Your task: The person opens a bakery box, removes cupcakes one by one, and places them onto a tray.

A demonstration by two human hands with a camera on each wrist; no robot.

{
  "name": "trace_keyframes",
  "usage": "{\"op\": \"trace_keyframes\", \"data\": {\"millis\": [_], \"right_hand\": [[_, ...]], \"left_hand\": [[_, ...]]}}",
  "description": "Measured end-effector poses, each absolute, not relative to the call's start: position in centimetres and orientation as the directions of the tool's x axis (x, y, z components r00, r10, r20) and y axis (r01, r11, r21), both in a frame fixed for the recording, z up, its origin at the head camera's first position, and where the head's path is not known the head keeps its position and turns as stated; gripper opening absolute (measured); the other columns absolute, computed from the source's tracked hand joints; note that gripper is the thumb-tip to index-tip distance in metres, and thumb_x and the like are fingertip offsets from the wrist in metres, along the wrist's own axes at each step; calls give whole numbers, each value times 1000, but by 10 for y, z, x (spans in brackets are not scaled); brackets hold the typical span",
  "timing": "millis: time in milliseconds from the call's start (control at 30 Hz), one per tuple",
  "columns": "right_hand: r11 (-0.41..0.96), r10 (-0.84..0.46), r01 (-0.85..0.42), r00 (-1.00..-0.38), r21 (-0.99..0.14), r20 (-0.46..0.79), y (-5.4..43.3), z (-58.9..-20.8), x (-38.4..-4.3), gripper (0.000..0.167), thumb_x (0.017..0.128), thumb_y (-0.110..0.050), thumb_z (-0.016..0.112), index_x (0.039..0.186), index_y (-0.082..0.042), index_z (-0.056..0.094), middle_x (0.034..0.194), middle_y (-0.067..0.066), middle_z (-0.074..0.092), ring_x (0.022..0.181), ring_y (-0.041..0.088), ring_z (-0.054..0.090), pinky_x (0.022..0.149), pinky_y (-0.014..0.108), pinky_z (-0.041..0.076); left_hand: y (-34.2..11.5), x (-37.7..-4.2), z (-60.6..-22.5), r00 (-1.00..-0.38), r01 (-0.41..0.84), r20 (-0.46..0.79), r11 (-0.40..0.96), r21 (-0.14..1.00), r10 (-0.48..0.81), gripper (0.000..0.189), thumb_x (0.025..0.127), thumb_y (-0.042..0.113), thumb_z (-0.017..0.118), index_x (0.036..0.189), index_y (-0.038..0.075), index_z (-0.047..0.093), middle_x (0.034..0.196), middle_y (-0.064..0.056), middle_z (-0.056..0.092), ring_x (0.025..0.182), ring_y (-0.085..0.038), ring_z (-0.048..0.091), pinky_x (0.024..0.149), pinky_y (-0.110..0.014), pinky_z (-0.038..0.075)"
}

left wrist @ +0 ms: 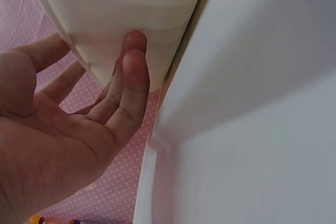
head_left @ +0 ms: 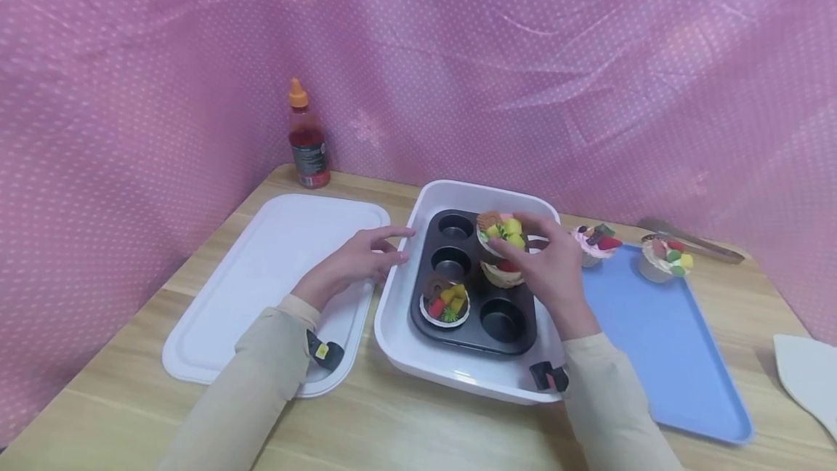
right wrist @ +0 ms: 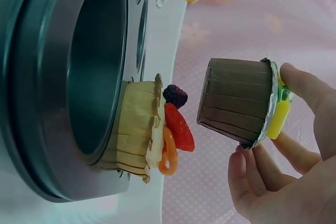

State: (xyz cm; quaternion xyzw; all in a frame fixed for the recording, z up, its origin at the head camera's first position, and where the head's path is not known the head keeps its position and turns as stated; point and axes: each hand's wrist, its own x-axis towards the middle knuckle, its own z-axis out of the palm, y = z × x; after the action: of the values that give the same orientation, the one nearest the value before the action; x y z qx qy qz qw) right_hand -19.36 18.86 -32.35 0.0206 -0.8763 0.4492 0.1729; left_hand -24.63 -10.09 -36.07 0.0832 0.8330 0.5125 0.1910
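My right hand point(head_left: 552, 271) pinches a toy cupcake point(right wrist: 236, 100) by its upper edge, with thumb and fingers on opposite sides. It has a brown paper cup and yellow-green fruit on top. In the right wrist view it hangs above the dark muffin tin point(head_left: 471, 344), apart from a cream-cupped cupcake point(right wrist: 137, 129) seated there. Another fruit-topped cupcake point(head_left: 445, 304) sits in the tin's near left cup. The tin lies inside a deep white bin point(head_left: 418, 376). Fingers of my left hand point(head_left: 353, 264) are at the bin's left outer wall and rim, loosely bent.
Left of the bin lies a flat white tray point(head_left: 261, 267); right of it, a blue tray point(head_left: 673, 376) with two cupcakes, a pink-creamed one point(head_left: 593, 246) and another point(head_left: 662, 260), at its far edge. Tongs point(head_left: 700, 242), a sauce bottle point(head_left: 309, 144) and a white board point(head_left: 807, 376) lie farther out.
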Motion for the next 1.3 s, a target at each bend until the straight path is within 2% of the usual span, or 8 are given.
{"op": "trace_keyframes", "data": {"millis": [433,733,867,1100,1300], "right_hand": [[594,114,-230,-925,-771,363,190,-320,-191,53,83,-27,85,128,-7,66,123,14,68,114,29,62,98,48,54],[598,121,-237,-918,-766,378,193,-314,-188,55,83,-30,85,129,-8,66,122,14,69,116,30,62,100,49,52],[594,119,-242,-917,-767,381,193,-309,-185,55,83,-28,85,130,-7,66,122,15,69,116,30,62,100,50,52],[601,133,-239,-911,-763,391,193,-300,-179,57,82,-31,85,131,-9,66,124,12,68,116,29,61,97,44,51],[598,152,-245,-900,-763,408,196,-294,-174,56,82,-31,85,130,-9,67,126,11,68,112,27,62,89,38,50]], "left_hand": [[-103,-247,-364,-914,-39,-223,474,880,339,51,98,32,67,146,34,53,131,-16,58,109,-29,63,86,-37,60],[-102,-247,-363,-914,-42,-226,477,878,336,52,99,31,66,148,33,51,131,-18,57,103,-28,66,83,-36,60],[-102,-247,-362,-914,-48,-230,476,878,333,51,99,30,66,147,34,51,132,-17,57,105,-29,64,84,-36,60],[-103,-250,-366,-912,-50,-233,474,879,336,51,98,30,67,147,34,52,132,-17,58,103,-28,64,81,-34,60],[-103,-250,-366,-913,-52,-234,475,879,334,52,97,31,68,147,34,52,131,-16,58,104,-28,64,81,-34,60]]}}
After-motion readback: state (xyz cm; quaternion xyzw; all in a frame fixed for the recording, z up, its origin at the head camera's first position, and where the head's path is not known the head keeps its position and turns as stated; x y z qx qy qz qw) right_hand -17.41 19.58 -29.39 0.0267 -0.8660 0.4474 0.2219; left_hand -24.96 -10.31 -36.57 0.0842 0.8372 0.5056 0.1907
